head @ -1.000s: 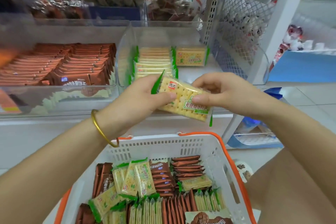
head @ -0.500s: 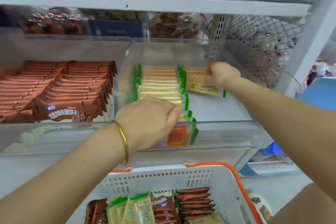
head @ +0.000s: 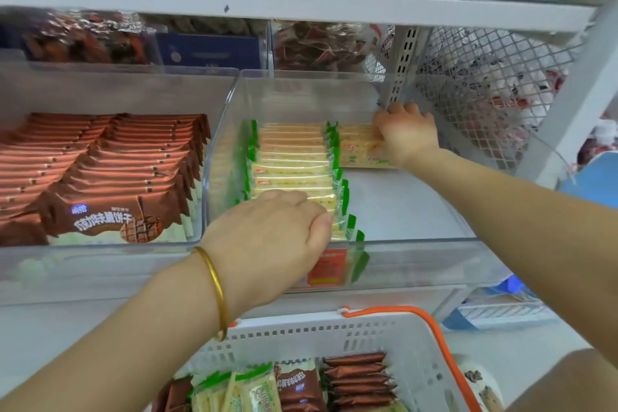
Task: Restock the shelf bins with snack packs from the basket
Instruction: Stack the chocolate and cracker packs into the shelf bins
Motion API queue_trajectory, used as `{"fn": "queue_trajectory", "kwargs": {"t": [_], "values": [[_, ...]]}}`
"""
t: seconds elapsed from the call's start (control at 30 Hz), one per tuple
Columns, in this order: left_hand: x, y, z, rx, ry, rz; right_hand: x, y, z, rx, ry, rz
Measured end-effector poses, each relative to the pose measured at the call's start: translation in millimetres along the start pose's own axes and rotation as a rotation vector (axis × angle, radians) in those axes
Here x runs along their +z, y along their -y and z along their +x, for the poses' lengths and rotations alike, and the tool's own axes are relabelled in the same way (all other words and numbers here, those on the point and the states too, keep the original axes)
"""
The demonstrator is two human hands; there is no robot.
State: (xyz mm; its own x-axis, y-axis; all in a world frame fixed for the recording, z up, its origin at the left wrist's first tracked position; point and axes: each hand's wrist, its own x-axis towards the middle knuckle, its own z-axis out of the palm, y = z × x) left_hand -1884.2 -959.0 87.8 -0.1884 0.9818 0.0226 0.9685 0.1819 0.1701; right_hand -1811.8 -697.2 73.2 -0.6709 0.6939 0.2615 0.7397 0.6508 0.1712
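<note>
Basket point(head: 301, 328): nearest, below the shelf edge. Green cracker packs point(head: 234, 391) and brown wafer packs point(head: 357, 378) lie in it, so plenty is left to shelve.
Left hand point(head: 271, 237): palm down on the front end of the cracker row point(head: 294, 160) in the clear bin point(head: 418, 261). Fingers bend over the nearest packs with the tips hidden; cannot tell whether it pinches one or only steadies the row.
Bin fill: one long row on the left side; the right side is mostly bare floor.
Right hand point(head: 406, 133): far back right corner of the bin, fingers curled round the end of a cracker pack point(head: 357, 155) that touches a short stack there.
Step, judged: placing a pack at the back of a second row.
Next move: seat the pack square, release, then reach back to the basket for more green packs.
In the way: tall front wall of the bin; mesh panel point(head: 485, 93) just beside the right hand, little wrist room.
Neighbour: wafer bin point(head: 100, 170) on the left, well filled.
</note>
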Motion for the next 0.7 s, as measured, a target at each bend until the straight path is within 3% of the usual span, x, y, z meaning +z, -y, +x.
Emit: {"fn": "queue_trajectory", "kwargs": {"t": [0.23, 0.4, 0.47, 0.6, 0.63, 0.7], "values": [[4.4, 3.2, 2.8, 0.003, -0.014, 0.003, -4.5, 0.8, -4.6, 0.021, -0.084, -0.093], [6.0, 4.1, 1.7, 0.029, -0.064, 0.024, -17.5, 3.1, -9.9, 0.053, 0.081, 0.012], [4.7, 3.1, 0.1, 0.019, -0.148, 0.028, -42.7, 6.3, -22.3, 0.025, 0.095, 0.122], [-7.9, -10.0, -15.1, 0.15, -0.418, 0.015, -107.8, 12.1, -112.2, -0.057, -0.115, 0.566], [-9.8, -14.9, -23.4, 0.197, -0.49, 0.027, -122.1, 13.5, -141.9, -0.094, -0.083, 0.692], [-5.3, -23.8, -43.1, 0.286, -0.542, 0.069, -123.3, 14.4, -184.3, -0.185, 0.193, 0.807]]}}
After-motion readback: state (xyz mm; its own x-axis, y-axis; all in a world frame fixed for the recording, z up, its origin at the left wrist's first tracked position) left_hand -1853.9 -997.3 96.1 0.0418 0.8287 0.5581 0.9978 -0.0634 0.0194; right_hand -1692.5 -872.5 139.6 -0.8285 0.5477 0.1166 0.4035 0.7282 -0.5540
